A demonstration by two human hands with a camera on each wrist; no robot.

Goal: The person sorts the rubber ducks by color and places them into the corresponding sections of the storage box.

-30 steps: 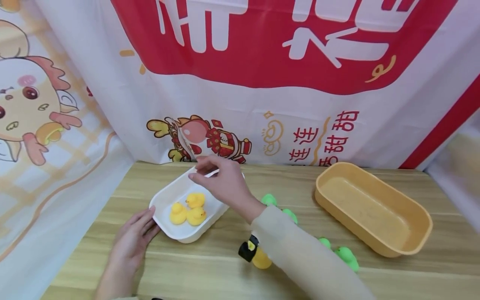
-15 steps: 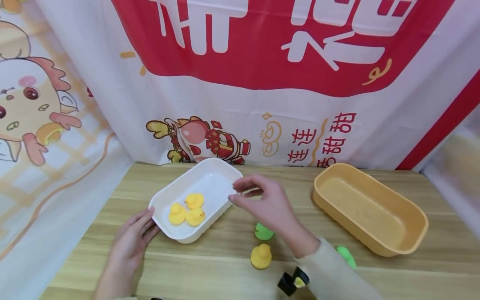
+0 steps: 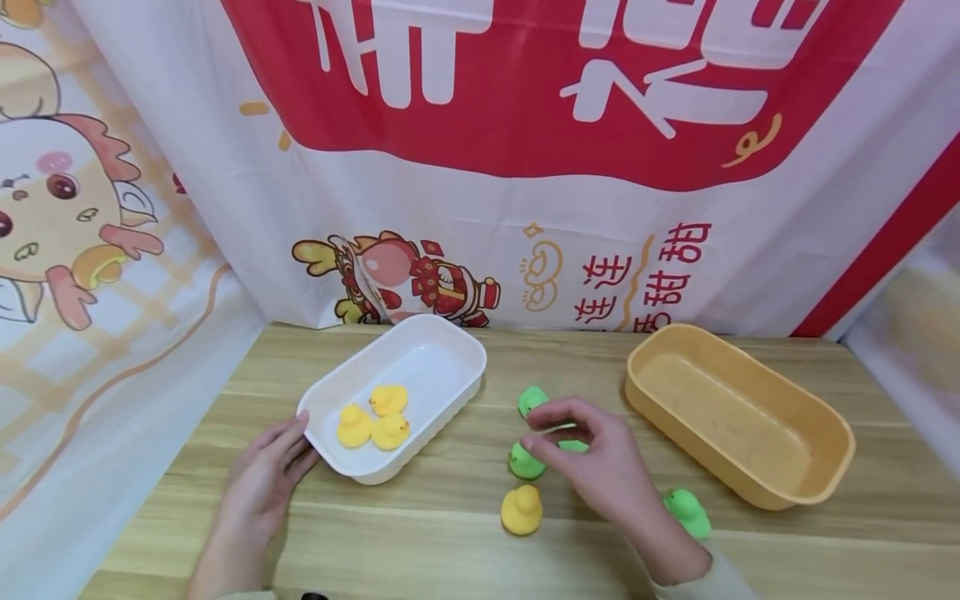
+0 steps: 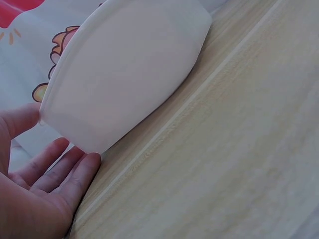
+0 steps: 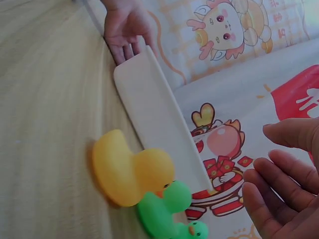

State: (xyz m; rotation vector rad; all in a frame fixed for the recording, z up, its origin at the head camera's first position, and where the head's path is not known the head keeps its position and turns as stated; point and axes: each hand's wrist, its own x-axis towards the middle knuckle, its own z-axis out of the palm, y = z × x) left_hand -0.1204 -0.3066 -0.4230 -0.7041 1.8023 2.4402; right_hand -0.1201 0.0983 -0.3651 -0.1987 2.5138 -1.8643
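My left hand (image 3: 258, 483) holds the near left end of a white plastic tub (image 3: 438, 358); in the left wrist view its thumb is at the rim and its fingertips (image 4: 92, 160) touch the end wall low down. Inside the tub sit three yellow rubber ducks (image 3: 391, 432). Fingers loosely bent and holding nothing, my right hand (image 3: 603, 458) hovers over the green rubber ducks (image 3: 527, 461), partly hiding one of them. Another yellow rubber duck (image 3: 521, 510) sits on the table just in front of these. Farther right, beside my right wrist, is one more green duck (image 3: 687, 512).
An orange-yellow tub (image 3: 720, 412) with nothing in it stands at the right of the wooden table (image 3: 420, 542). Behind the table hangs a printed cloth (image 3: 495, 208); another covers the left side. A small dark object (image 3: 313, 596) shows at the bottom edge.
My right hand has moved from above the white tub rightward and toward me, over the green ducks. The left hand and the ducks in the tub have stayed put.
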